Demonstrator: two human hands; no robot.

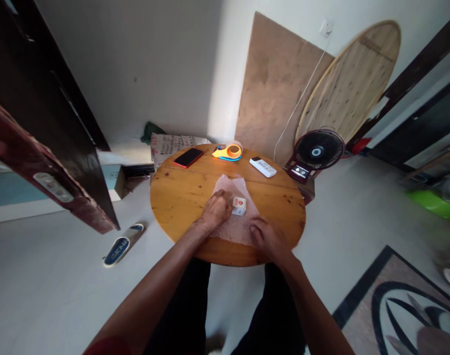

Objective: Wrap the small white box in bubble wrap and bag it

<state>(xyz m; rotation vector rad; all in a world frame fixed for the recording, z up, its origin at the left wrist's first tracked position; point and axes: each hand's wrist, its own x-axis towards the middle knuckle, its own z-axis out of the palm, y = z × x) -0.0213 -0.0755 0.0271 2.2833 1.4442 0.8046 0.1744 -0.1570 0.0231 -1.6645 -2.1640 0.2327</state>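
A small white box (239, 202) with red print lies on a sheet of bubble wrap (230, 230) spread over a round wooden table (180, 197). My left hand (218, 208) is closed at the box's left side, its fingertips against the box and partly hidden. On the right edge of the wrap, my right hand (264, 235) has its thumb and fingers pinched together over the sheet. The far end of the wrap lies flat, with a ragged edge.
Along the table's far side are a phone (188, 158), an orange tape dispenser (230, 151) and a white remote control (262, 167). A black fan (319, 150) stands at the right. One slipper (123, 245) lies on the floor, left.
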